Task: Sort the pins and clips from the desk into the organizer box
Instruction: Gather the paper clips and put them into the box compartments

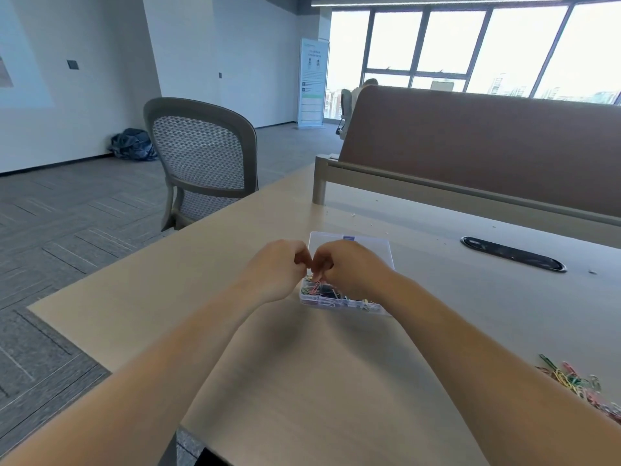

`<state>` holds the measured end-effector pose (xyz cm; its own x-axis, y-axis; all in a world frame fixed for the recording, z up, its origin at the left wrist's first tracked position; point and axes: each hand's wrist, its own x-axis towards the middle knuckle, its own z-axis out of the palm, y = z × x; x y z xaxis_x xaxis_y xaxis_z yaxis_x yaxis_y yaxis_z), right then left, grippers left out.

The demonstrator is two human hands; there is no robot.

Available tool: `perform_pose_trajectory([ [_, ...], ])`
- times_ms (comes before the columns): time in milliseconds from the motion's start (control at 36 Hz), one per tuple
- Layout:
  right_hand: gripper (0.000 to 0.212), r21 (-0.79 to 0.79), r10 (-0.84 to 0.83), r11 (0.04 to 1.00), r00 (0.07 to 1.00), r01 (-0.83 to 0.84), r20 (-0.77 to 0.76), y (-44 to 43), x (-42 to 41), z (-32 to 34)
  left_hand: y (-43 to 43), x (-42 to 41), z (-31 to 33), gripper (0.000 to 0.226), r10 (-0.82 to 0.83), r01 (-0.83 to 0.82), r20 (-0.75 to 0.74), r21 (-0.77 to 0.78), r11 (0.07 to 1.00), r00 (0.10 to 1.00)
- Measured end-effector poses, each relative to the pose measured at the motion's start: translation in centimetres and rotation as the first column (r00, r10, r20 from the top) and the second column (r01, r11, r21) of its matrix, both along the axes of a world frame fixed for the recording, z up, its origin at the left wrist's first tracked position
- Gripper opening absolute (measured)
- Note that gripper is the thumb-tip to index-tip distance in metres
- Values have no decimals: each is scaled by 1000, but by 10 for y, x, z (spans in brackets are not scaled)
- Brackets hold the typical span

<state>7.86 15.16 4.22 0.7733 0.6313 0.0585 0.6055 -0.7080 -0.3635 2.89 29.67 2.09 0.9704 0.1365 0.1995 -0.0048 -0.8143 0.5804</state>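
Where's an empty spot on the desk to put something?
Bare desk lies on the near side of the organizer box, left of the left hand, and between the box and the cable slot. Crowded: left and right hand over the box, and the paper clip pile at the near right.

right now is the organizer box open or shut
Open: its clear lid lies back flat on the desk, and the organizer box shows paper clips uncovered inside.

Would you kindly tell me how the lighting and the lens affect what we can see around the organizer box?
Head view: windows blown out white, frames slanted by the wide lens; forearms cast soft shadows on the desk; clips in the organizer box look small and soft, partly hidden by the left hand and right hand.
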Motion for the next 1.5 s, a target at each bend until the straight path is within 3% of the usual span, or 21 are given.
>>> perform_pose_trajectory([
  [333, 26, 61, -11, 998, 999, 14, -44, -7, -2, 0, -7, -1, 2, 24, -4, 4, -17, 28, 1000, 1000],
  [694, 29, 71, -73, 995, 997, 71, 23, -35, -6, -1, -32, -9, 11, 21, -41, 43, -21, 101, 994, 999],
  [1056, 21, 29, -283, 959, 959, 282, 28, -176, -45, 22, -163, -22, 35, 19, -278, 276, 10, 99, 956, 961],
  [1306, 24, -63, -422, 905, 907, 422, 9, -284, -70, 22, -259, -23, 27, 21, -484, 504, -150, 151, 850, 862],
  [1444, 30, -206, -498, 849, 867, 487, -2, -324, -78, 12, -294, -26, 16, 49, -453, 550, -384, 194, 812, 804],
  [1500, 32, -281, -516, 823, 857, 494, -5, -335, -77, 4, -302, -26, 9, 47, -427, 554, -426, 239, 797, 798],
])
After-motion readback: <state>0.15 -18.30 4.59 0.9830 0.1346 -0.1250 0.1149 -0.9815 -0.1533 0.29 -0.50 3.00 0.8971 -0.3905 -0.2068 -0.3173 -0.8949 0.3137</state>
